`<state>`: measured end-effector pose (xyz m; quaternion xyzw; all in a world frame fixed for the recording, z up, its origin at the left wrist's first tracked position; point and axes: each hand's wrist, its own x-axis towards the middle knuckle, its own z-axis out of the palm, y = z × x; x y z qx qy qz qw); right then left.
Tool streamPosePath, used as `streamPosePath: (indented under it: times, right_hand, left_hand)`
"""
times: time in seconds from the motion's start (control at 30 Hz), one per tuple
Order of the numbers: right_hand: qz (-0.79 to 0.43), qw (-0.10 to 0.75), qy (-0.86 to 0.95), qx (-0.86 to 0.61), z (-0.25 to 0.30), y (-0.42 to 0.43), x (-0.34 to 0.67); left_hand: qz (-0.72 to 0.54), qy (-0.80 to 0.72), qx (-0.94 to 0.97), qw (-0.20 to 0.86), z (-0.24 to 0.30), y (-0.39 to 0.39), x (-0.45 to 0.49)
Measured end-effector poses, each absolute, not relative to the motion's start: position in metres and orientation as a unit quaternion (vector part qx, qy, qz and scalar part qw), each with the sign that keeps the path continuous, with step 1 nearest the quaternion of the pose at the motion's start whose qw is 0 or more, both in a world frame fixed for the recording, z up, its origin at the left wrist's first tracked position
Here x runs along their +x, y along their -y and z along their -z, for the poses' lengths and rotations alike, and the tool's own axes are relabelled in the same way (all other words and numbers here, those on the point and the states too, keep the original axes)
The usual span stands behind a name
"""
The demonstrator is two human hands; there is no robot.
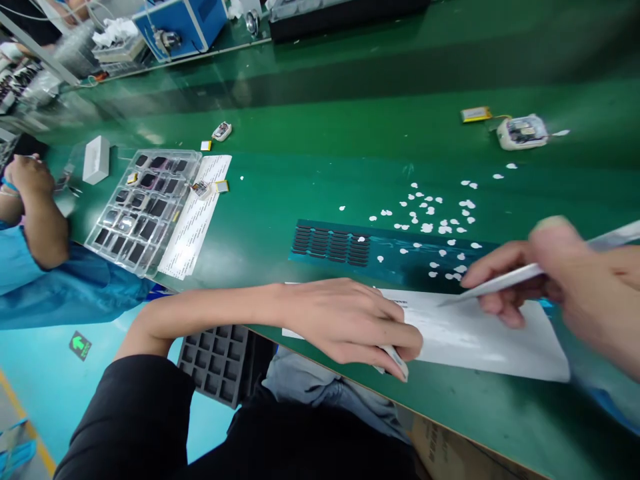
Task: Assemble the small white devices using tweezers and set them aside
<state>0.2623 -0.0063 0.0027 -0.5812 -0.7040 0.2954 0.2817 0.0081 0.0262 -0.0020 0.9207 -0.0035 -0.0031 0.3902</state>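
My left hand (350, 319) rests on the near edge of the green bench, fingers curled around a small white part (395, 360) held against a white sheet (480, 337). My right hand (565, 280) pinches silver tweezers (500, 283), whose tip touches the sheet's upper part. Just beyond the sheet lies a dark blue strip (400, 250) carrying rows of small black pads (333, 243). Many small white peeled bits (430, 217) are scattered past it.
A clear tray of dark parts (140, 210) and a white label sheet (197, 213) lie at left, beside another person's arm (35, 213) in a blue sleeve. A white device (523, 131) with a yellow battery (475, 114) sits far right. A black compartment tray (217, 363) rests below the bench edge.
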Motion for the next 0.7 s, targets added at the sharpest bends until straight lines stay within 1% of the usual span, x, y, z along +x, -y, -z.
streamPosePath:
  times: [0.07, 0.1, 0.13, 0.23, 0.4, 0.6, 0.7]
  right_hand:
    - [-0.456, 0.203, 0.696, -0.516, -0.005, -0.001, 0.266]
    - [-0.505, 0.170, 0.692, -0.487, -0.005, -0.004, 0.266]
    - [-0.524, 0.148, 0.693, -0.472, -0.005, -0.006, 0.266]
    - [-0.532, 0.128, 0.696, -0.465, -0.001, -0.010, 0.264]
    - [-0.552, 0.119, 0.688, -0.455, 0.001, -0.010, 0.262]
    - [-0.570, 0.125, 0.675, -0.451, 0.002, -0.005, 0.262]
    - [-0.563, 0.146, 0.675, -0.455, 0.003, -0.005, 0.262]
  left_hand:
    - [-0.023, -0.003, 0.915, 0.402, 0.002, -0.032, 0.006]
    - [-0.036, -0.006, 0.911, 0.411, 0.002, -0.033, 0.005]
    - [-0.047, -0.011, 0.906, 0.420, 0.003, -0.034, 0.005]
    - [-0.058, -0.023, 0.905, 0.421, 0.004, -0.034, 0.003]
    - [-0.057, -0.033, 0.926, 0.372, 0.006, -0.031, 0.002]
    - [-0.095, -0.038, 0.931, 0.351, 0.007, -0.030, 0.001]
    - [-0.105, -0.032, 0.931, 0.347, 0.007, -0.031, 0.001]
